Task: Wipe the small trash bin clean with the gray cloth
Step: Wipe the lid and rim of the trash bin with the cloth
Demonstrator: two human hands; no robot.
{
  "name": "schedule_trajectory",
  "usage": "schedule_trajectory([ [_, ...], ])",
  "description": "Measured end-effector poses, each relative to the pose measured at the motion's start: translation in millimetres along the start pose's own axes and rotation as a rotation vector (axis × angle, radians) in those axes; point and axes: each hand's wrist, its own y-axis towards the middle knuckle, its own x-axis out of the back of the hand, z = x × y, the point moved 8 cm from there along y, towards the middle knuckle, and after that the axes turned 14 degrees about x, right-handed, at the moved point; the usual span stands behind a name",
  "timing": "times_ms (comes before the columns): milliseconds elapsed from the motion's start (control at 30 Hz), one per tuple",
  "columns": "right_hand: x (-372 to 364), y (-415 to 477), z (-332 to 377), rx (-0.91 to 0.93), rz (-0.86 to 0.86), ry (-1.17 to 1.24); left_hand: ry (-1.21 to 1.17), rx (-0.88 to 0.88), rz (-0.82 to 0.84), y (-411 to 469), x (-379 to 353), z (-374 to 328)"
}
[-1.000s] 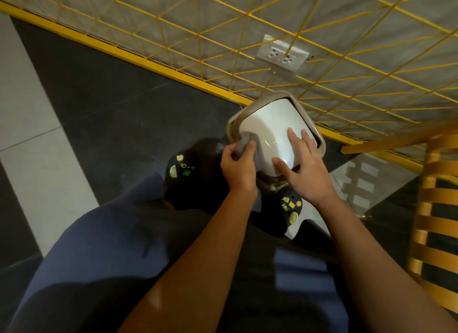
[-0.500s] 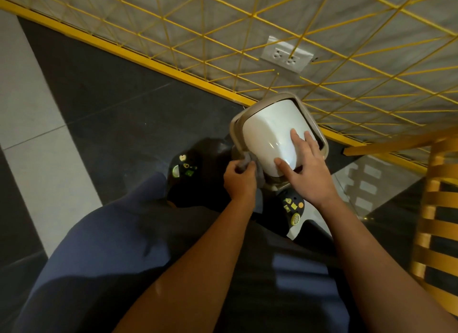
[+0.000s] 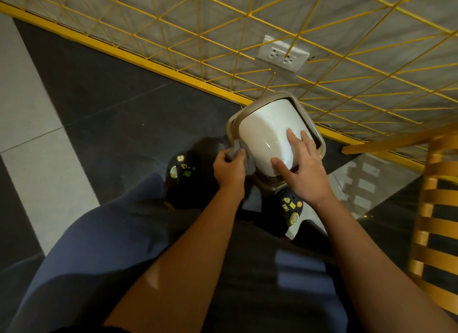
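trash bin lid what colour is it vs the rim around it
The lid is glossy white; the rim around it is beige. Head view shows it best.

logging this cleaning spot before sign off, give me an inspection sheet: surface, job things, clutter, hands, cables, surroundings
surface: dark tiled floor, pale tiles at the left
job's things: small trash bin, white lid in a beige rim; gray cloth bunched against its left side
clutter: nothing seen
grippers: left hand grips the gray cloth; right hand rests on the lid, fingers straight
cables: nothing seen
surroundings: yellow wire grid over the wall, double wall outlet, yellow slatted wooden frame at right, black clogs with charms
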Motion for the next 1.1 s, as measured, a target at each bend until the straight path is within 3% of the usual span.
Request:
schedule_trajectory([
  [200,0.2,0.0,1.0,-0.003,-0.005,-0.015,-0.009,0.039,0.044,-22.7,-10.2,43.5],
  [467,1.8,1.0,1.3,-0.004,-0.02,-0.028,0.002,-0.075,0.013,-41.1,-17.0,37.9],
  [600,-0.2,-2.0,0.9,-0.001,-0.014,-0.016,-0.07,0.059,-0.056,-27.3,-3.2,44.0],
  [733,-0.3,-0.4,0.0,0.003,-0.02,-0.015,-0.083,0.08,0.019,-35.8,-12.9,48.4],
  [867,-0.1,0.4,0.5,0.002,-0.022,-0.012,-0.099,0.039,0.031,-40.9,-18.6,48.0],
  [1100,0.9,-1.3,2.5,0.001,-0.025,0.012,0.042,-0.085,-0.101,-13.7,2.4,28.5],
])
